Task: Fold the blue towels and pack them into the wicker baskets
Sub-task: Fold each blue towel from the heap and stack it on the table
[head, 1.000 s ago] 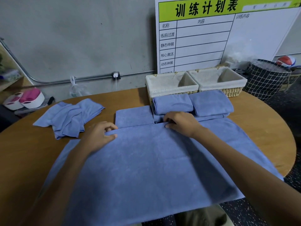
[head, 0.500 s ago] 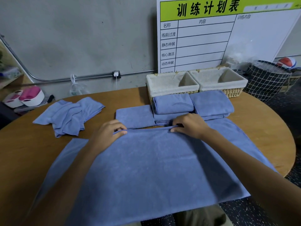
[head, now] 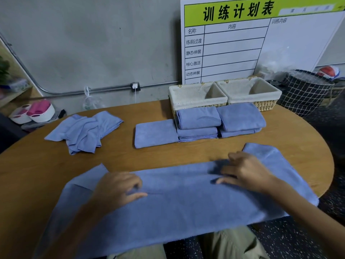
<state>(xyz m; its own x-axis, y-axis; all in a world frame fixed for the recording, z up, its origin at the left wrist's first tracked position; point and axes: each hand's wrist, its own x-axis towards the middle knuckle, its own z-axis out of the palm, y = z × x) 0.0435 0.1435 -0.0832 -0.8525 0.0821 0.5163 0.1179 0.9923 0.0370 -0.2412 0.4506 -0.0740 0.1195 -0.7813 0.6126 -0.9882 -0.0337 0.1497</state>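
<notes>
At ten o'clock on the table [head: 186, 154] lies a rumpled heap of unfolded towels [head: 85, 130]. The left hand [head: 116, 189] and right hand [head: 246, 172] each pinch the far edge of the big blue towel [head: 179, 208] at six o'clock. Folded towels [head: 199, 126] sit at twelve, touching two wicker baskets [head: 224, 96].

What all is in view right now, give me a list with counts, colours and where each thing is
Big towel: one, blue, spread at near table edge, being folded.
Folded towels: about five, blue, stacked before the baskets.
Loose towels: small heap, blue, table's left.
Baskets: two, wicker, cream-lined, empty, table's back.
Table: one, brown wood.
Board: one, white and green, against wall.
Bin: one, black grid, floor right.
Left hand: pinches towel.
Right hand: grips towel.
</notes>
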